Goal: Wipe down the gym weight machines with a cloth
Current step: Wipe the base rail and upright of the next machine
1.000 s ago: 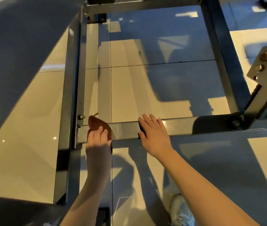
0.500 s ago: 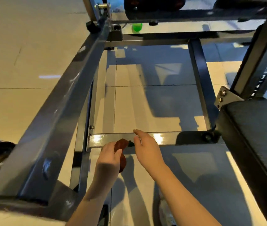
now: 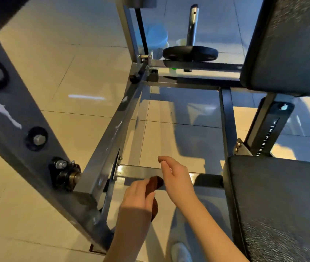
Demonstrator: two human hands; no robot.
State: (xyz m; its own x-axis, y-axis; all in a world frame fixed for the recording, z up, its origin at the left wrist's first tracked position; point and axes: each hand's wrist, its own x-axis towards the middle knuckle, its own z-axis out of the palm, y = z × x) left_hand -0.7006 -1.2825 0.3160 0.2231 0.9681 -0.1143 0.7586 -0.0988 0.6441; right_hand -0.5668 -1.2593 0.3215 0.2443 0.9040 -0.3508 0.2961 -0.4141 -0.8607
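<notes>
I see the left hand (image 3: 138,195) gripping the brown cloth (image 3: 155,183) (bunched up). The right hand (image 3: 177,176) is beside it, loosely curled and empty, with the crossbar (image 3: 141,172) just beyond both.

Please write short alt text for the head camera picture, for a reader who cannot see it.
A person's left hand holds a small brown cloth over a grey metal crossbar of a gym machine; the right hand hovers beside it, empty. A black padded seat is at right.
</notes>
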